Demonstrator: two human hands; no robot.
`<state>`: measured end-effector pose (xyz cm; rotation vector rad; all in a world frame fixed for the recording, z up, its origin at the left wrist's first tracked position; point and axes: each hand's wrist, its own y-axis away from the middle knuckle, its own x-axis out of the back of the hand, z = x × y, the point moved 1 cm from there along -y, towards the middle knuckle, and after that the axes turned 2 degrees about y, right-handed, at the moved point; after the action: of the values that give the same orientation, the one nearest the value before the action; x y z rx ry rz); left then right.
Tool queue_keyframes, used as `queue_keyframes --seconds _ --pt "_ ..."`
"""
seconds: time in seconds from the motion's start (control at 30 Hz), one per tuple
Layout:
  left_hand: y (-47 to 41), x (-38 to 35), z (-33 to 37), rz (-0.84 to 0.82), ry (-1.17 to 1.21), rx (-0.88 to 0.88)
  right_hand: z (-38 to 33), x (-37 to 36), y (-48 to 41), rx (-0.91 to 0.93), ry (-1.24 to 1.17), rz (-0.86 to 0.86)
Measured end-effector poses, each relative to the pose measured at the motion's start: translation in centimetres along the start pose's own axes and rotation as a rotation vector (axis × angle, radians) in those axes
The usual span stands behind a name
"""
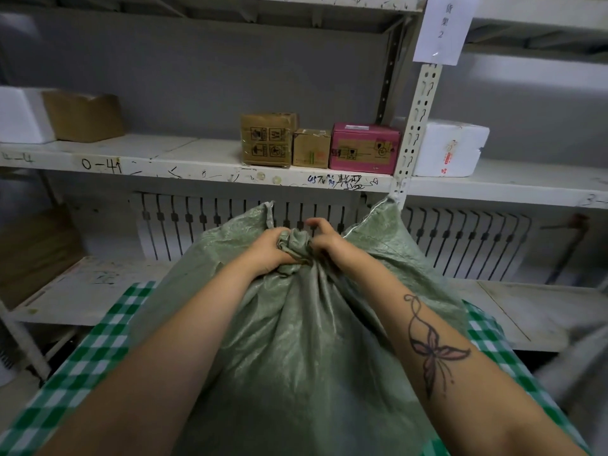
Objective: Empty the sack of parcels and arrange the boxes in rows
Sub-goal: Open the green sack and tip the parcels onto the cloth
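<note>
A large green woven sack (296,340) stands upright in front of me on a green-and-white checked cloth (85,363). Its mouth is bunched into a knot (296,245) at the top. My left hand (269,251) grips the bunched fabric from the left. My right hand (324,240) pinches the knot from the right, some fingers lifted. The sack's contents are hidden. On the middle shelf (197,159) behind stand three boxes side by side: a brown carton (267,139), a smaller brown box (311,148) and a pink box (363,148).
A white foam box (19,115) and a brown carton (84,116) sit at the shelf's left end. Another white foam box (449,149) stands right of the perforated upright post (416,126). A white radiator (460,245) lines the wall behind the lower shelf (526,311).
</note>
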<state>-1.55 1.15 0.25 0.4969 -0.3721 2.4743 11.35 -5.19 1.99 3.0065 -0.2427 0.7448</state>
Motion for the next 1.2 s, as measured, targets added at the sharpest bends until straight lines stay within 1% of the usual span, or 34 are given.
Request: queue_keyframes --seconds 0.03,0.07,0.1,0.13,0.17,0.2,0.23,0.27,0.3,0.33,0.37,0.4,0.43,0.53,0.6,0.63,0.67,0.77,0.8,0.9,0.93,0.97,1.03,1.07,1.1,1.13,1.2 --pt "-0.1 0.0 -0.2 0.046 -0.061 -0.001 0.1 0.3 0.0 -0.014 -0.052 0.039" --pt "-0.1 -0.1 -0.5 0.099 -0.097 0.005 -0.1 0.7 0.1 -0.002 -0.017 0.097" --pt "-0.2 -0.1 -0.9 0.15 -0.105 0.012 -0.1 1.3 0.0 0.033 0.105 0.153" --pt "-0.2 -0.2 -1.2 0.194 -0.092 0.011 -0.2 2.0 -0.2 0.068 0.318 0.202" --pt "-0.3 -0.2 -1.3 0.23 -0.068 0.011 -0.4 2.7 -0.1 0.062 0.628 0.241" --pt "-0.3 -0.2 -1.4 0.262 -0.042 0.016 -0.3 3.1 -0.1 0.009 0.931 0.256" --pt "-0.4 -0.2 -1.6 0.288 -0.023 0.029 -0.3 3.5 0.0 -0.08 1.166 0.242" --pt "-0.4 -0.1 -1.7 0.306 -0.012 0.044 0.0 3.7 0.1 -0.201 1.294 0.212" --pt "-0.5 -0.1 -1.8 0.328 -0.013 0.058 0.5 3.7 0.1 -0.323 1.33 0.186" --pt "-0.5 -0.1 -1.9 0.349 -0.012 0.071 1.0 3.7 0.3 -0.422 1.322 0.175" --pt "-0.4 -0.2 -1.9 0.373 0.013 0.088 1.5 3.6 0.3 -0.469 1.303 0.189" --pt "-0.4 -0.2 -1.5 0.39 0.068 0.099 1.7 3.8 0.4 -0.455 1.269 0.24" --pt "-0.3 -0.3 -0.6 0.401 0.143 0.094 1.2 4.2 0.5 -0.382 1.177 0.337" --pt "-1.4 -0.1 3.9 0.426 0.406 0.009 -3.3 6.7 0.3 -0.077 0.743 0.722" --pt "-2.3 -0.2 6.2 0.431 0.578 -0.022 -6.9 8.1 0.9 0.115 0.608 0.899" --pt "-2.6 -0.6 6.6 0.431 0.651 -0.015 -7.8 8.1 1.0 0.177 0.585 0.928" --pt "-2.7 -1.0 6.6 0.431 0.693 0.01 -8.3 7.6 1.2 0.191 0.59 0.898" --pt "-2.5 -2.2 6.0 0.432 0.636 0.068 -6.5 5.2 0.6 0.056 0.626 0.61" --pt "-2.7 -1.9 6.4 0.44 0.646 0.051 -6.3 5.2 0.5 0.05 0.581 0.59" --pt "-3.4 0.0 8.5 0.442 0.715 -0.074 -7.3 6.4 0.5 0.165 0.359 0.694" --pt "-3.4 0.3 8.4 0.432 0.716 -0.09 -7.0 6.7 0.5 0.194 0.274 0.662" --pt "-3.3 0.3 7.8 0.414 0.692 -0.067 -6.5 6.4 0.5 0.208 0.17 0.55" --pt "-2.6 -0.7 5.9 0.336 0.615 0.057 -3.8 4.7 0.7 0.167 0.031 0.209" --pt "-2.3 -1.3 5.0 0.294 0.564 0.117 -2.3 3.6 0.5 0.122 0.079 0.066" --pt "-2.2 -1.7 4.4 0.263 0.512 0.154 -1.1 2.8 0.2 0.082 0.189 -0.013" --pt "-2.3 -1.8 4.2 0.241 0.461 0.164 -0.1 2.2 -0.2 0.058 0.307 -0.02" --pt "-2.4 -1.8 4.4 0.175 0.369 0.161 0.5 1.3 -0.9 0.042 0.482 0.074"
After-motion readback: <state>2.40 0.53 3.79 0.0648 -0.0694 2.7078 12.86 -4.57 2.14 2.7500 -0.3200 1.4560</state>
